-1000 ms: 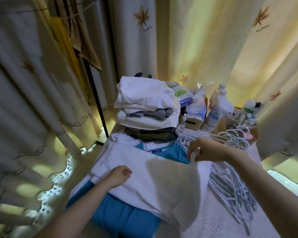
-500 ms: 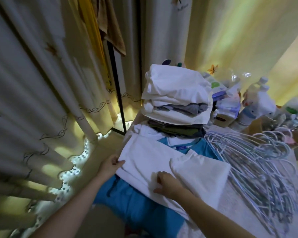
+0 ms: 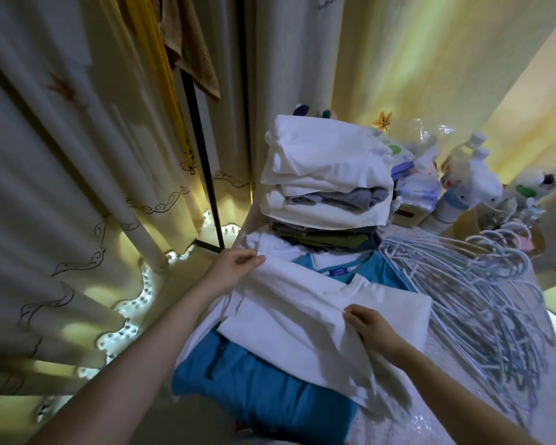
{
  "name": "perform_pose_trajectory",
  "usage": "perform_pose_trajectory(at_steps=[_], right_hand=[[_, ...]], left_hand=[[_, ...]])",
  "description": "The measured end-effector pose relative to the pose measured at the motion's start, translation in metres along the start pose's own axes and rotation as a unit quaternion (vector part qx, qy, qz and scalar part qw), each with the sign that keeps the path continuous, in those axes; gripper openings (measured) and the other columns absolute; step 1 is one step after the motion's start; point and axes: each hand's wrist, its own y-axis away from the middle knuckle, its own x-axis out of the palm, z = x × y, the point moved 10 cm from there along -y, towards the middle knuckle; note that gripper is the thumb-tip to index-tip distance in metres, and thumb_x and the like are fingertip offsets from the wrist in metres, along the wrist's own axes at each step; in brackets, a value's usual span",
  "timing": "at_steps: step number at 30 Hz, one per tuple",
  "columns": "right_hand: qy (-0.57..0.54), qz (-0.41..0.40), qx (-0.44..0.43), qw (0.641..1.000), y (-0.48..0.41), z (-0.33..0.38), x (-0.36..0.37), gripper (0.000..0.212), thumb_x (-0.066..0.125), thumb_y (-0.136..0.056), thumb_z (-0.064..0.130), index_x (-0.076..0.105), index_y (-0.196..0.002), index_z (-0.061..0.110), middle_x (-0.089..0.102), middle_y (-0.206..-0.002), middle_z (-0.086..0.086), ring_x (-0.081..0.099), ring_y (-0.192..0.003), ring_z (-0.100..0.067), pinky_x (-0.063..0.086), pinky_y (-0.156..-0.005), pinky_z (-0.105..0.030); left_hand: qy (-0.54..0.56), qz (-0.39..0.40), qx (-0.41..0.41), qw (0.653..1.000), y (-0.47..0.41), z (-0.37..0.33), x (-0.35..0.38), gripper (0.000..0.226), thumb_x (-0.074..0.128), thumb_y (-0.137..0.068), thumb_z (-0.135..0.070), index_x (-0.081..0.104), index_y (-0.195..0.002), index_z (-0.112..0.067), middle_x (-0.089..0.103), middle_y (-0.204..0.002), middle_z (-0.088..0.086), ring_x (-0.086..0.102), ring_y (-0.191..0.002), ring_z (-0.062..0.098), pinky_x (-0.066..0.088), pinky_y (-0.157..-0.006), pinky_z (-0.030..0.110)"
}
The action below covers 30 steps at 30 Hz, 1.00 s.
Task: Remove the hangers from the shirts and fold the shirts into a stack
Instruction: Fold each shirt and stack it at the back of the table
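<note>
A white shirt (image 3: pixel 305 303) lies partly folded across a blue shirt (image 3: pixel 264 390) on the table. My left hand (image 3: pixel 235 263) pinches the white shirt's far left edge. My right hand (image 3: pixel 371 326) grips a fold of the same shirt near its middle and lifts it slightly. Behind them stands a tall stack of folded shirts (image 3: pixel 328 178), white, grey and dark green. A heap of pale blue hangers (image 3: pixel 472 290) lies to the right of the shirts.
Bottles and packets (image 3: pixel 463 184) crowd the back right of the table. Cream curtains (image 3: pixel 61 187) hang on the left and behind. A black rack leg (image 3: pixel 203 168) stands by the table's left corner, with yellow and brown cloths hanging above.
My left hand has moved up to the shirt's far left edge. My right hand went from pressing flat on the shirt to gripping a fold. The view has tilted down and left.
</note>
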Motion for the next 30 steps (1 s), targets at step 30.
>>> perform_pose_trajectory(at_steps=[30], right_hand=[[-0.089, -0.310, -0.077, 0.943, -0.026, 0.088, -0.094, 0.023, 0.075, -0.078, 0.019, 0.057, -0.068, 0.012, 0.058, -0.066, -0.001, 0.051, -0.056, -0.004, 0.040, -0.052, -0.016]], left_hand=[[-0.080, 0.212, -0.168, 0.959, 0.000, 0.080, 0.086, 0.040, 0.052, -0.096, -0.025, 0.046, -0.136, -0.023, 0.060, -0.114, -0.002, 0.066, -0.093, 0.014, 0.052, -0.074, 0.022]])
